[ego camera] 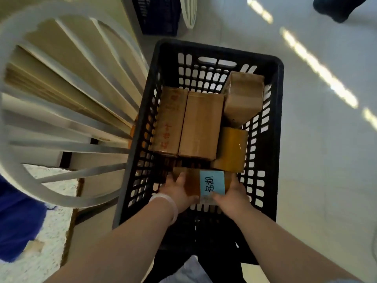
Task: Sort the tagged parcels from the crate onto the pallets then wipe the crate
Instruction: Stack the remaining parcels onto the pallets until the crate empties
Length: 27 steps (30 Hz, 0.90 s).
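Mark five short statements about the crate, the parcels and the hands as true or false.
1. The left hand and the right hand both grip the blue-tagged parcel. True.
2. The crate holds only that parcel. False: several other cardboard parcels lie farther in.
3. The crate is black with slotted walls. True.
4. The tag on the held parcel is red. False: it is blue, with handwriting.
5. A white chair stands to the person's right of the crate. False: it is on the left.
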{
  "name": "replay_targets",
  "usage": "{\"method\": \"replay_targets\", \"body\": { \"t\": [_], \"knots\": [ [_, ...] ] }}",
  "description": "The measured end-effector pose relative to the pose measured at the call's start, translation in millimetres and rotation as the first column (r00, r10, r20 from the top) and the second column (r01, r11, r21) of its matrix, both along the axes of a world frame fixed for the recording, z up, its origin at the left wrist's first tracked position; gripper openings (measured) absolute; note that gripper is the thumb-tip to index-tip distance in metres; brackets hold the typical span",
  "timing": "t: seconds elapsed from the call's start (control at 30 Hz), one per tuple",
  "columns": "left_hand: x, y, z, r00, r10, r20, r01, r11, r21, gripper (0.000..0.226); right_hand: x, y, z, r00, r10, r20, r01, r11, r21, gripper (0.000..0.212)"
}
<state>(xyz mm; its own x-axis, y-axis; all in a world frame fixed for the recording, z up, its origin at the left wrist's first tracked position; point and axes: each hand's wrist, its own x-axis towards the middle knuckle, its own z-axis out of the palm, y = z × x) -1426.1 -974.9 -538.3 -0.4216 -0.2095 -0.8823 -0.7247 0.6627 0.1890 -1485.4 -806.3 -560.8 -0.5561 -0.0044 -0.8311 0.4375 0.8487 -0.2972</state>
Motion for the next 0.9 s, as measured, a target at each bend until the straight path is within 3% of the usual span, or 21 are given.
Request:
{"method": "replay_targets", "body": {
  "t": [0.17, 0.3, 0.6, 0.7, 0.9],
  "knots": [
    [1.0, 0.9, -14.7, 0.989, 0.148, 0.017, -0.149, 0.985, 0.084, 0.098, 0.3, 5.9, -26.2, 0.994, -0.11, 0.004, 0.11, 0.994, -0.005, 0.089],
    [4.8, -1.1, -6.1, 0.988, 0.148, -0.031, -0.146, 0.987, 0.061, 0.094, 1.1, 4.8, -17.6, 0.989, -0.144, 0.032, 0.143, 0.989, 0.026, 0.077],
    [0.8, -9.5, 90.2, 0.969, 0.083, -0.231, -0.104, 0.991, -0.081, 0.087, -11.8, -8.6, 79.2, 0.999, -0.053, 0.007, 0.053, 0.999, 0.015, 0.103],
    [-5.7, -19.4, 134.3, 0.938, 0.062, -0.342, -0.113, 0.985, -0.13, 0.085, -22.3, -9.0, 121.4, 0.999, -0.021, -0.037, 0.019, 0.998, -0.053, 0.095],
    [-17.5, -35.6, 216.8, 0.83, 0.073, -0.553, -0.181, 0.973, -0.143, 0.085, -49.2, -2.4, 199.7, 0.983, 0.012, -0.183, -0.06, 0.964, -0.258, 0.059]
  ]
}}
